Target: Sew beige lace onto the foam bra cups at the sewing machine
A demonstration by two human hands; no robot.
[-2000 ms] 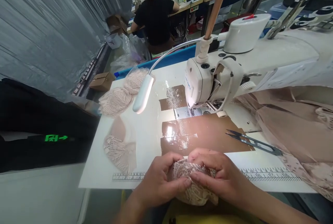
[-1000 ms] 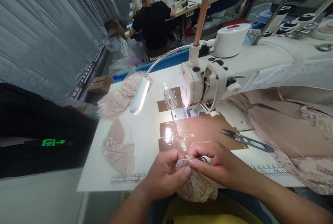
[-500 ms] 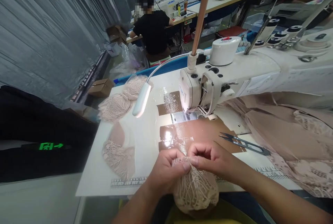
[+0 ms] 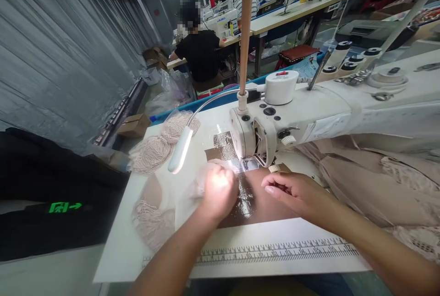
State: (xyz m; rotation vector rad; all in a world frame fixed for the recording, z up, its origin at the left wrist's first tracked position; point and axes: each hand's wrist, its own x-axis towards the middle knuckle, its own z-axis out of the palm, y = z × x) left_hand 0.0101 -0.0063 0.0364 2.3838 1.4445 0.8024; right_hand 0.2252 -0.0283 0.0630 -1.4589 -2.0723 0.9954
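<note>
Lace [image 4: 196, 189], blurred, spreads from nine to twelve o'clock around the left hand [image 4: 222, 190], whose grip appears clenched on it, presumably to steady it beside the sewing machine [image 4: 242, 138] at one o'clock. Right hand [image 4: 294, 190], three o'clock: curled over the brown sheet [image 4: 271, 211]; whether its grip holds anything cannot be told. Lamp [image 4: 180, 151], ten o'clock: angled over the tabletop [image 4: 120, 245], presumably for light.
</note>
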